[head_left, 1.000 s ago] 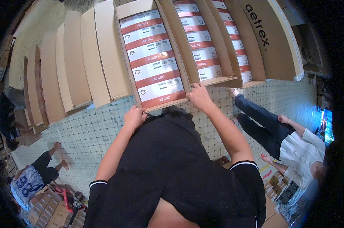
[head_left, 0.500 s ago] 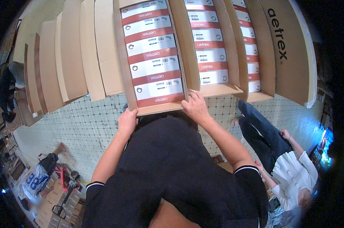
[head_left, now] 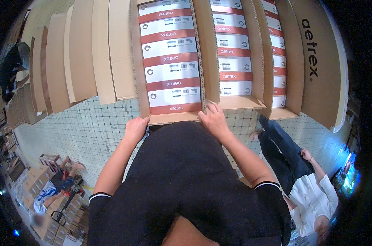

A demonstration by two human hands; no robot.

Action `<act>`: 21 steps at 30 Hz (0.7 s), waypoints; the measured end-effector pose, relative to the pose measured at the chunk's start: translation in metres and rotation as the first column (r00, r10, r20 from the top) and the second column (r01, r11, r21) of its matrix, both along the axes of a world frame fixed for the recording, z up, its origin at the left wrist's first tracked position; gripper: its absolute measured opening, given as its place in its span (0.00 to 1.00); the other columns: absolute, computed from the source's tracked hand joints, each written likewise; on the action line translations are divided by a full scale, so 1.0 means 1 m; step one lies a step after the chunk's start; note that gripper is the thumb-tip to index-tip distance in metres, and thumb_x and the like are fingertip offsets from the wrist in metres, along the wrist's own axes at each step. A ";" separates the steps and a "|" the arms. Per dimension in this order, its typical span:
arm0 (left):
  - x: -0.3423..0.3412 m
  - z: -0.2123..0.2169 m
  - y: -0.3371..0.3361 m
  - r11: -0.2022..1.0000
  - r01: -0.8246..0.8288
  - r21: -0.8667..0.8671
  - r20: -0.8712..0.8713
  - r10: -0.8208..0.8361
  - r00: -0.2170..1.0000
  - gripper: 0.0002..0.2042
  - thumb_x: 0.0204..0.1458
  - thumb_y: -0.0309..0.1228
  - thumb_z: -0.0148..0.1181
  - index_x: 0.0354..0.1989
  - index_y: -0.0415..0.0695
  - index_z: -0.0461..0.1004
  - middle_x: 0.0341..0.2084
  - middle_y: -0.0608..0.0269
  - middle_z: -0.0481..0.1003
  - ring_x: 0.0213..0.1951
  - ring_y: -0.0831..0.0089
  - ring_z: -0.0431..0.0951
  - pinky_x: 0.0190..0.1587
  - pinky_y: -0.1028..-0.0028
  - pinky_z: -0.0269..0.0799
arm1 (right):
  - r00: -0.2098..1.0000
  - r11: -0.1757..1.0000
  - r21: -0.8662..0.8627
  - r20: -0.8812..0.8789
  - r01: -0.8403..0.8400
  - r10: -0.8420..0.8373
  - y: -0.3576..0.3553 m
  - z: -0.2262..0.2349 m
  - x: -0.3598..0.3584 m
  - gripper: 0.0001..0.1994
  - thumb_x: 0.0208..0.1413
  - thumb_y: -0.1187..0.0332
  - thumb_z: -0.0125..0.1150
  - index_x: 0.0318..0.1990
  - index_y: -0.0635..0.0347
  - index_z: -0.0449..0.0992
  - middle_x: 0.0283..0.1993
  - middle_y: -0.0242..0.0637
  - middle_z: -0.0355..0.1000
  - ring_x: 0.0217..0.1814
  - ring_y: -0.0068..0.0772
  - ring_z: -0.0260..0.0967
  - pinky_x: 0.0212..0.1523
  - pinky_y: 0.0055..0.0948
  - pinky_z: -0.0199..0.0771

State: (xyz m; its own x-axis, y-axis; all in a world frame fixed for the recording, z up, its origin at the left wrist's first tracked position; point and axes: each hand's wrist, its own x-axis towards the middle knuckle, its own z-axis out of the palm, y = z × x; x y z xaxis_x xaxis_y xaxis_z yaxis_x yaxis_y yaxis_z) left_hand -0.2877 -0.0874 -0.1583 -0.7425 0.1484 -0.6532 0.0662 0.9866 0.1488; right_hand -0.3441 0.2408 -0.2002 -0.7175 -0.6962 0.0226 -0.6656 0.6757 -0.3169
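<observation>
Seeing open carton point(head_left: 173, 119) sit straighter in my view than second ago. Left hand point(head_left: 136, 129) pinches its near left corner; right hand point(head_left: 214, 121) curls over near right corner. Both stay on, so hold looks steady to me. Carton is just ahead of black shirt point(head_left: 177, 164), red-and-white boxes point(head_left: 175, 96) lined up inside. Next carton point(head_left: 245, 102) crowds right hand. Brown panels point(head_left: 80, 53) stand on left. Person in white top point(head_left: 313, 199) is off right.
</observation>
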 end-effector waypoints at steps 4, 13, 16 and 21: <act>-0.005 0.000 -0.001 0.999 0.037 0.002 -0.015 -0.037 0.999 0.05 0.48 0.23 0.55 0.32 0.45 0.75 0.26 0.50 0.77 0.31 0.53 0.81 0.32 0.58 0.77 | 1.000 1.000 -0.021 -0.011 -0.003 0.003 0.000 0.002 -0.004 0.07 0.47 0.65 0.58 0.27 0.56 0.67 0.37 0.46 0.73 0.51 0.43 0.69 0.55 0.42 0.66; 0.009 -0.006 0.005 0.993 -0.118 0.016 -0.116 0.119 0.986 0.05 0.47 0.23 0.54 0.33 0.44 0.74 0.28 0.49 0.75 0.33 0.52 0.80 0.34 0.57 0.76 | 0.998 0.997 -0.024 -0.015 0.068 -0.069 -0.006 0.004 0.002 0.07 0.44 0.66 0.60 0.27 0.55 0.68 0.35 0.44 0.73 0.50 0.42 0.69 0.54 0.42 0.65; 0.012 -0.009 0.004 0.992 -0.118 0.036 -0.143 0.122 0.982 0.06 0.46 0.22 0.55 0.33 0.43 0.73 0.28 0.49 0.75 0.33 0.52 0.79 0.34 0.57 0.76 | 0.998 0.998 -0.015 -0.022 0.066 -0.067 -0.007 0.003 0.002 0.07 0.48 0.64 0.59 0.28 0.54 0.68 0.32 0.41 0.71 0.49 0.42 0.68 0.54 0.42 0.64; 0.014 -0.013 0.002 0.984 -0.169 0.064 -0.147 0.177 0.973 0.09 0.42 0.21 0.58 0.33 0.43 0.73 0.30 0.50 0.75 0.33 0.51 0.79 0.35 0.57 0.75 | 0.998 0.998 -0.009 -0.034 0.057 -0.057 -0.007 0.001 0.002 0.08 0.49 0.63 0.59 0.28 0.54 0.69 0.34 0.42 0.72 0.50 0.43 0.68 0.55 0.44 0.64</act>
State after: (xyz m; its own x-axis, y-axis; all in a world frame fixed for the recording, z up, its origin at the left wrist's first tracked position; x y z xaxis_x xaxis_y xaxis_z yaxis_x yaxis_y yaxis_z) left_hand -0.2733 -0.0850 -0.1712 -0.8498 0.0392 -0.5257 -0.0789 0.9765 0.2004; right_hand -0.3419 0.2336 -0.1989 -0.7550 -0.6536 0.0531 -0.6363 0.7105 -0.3005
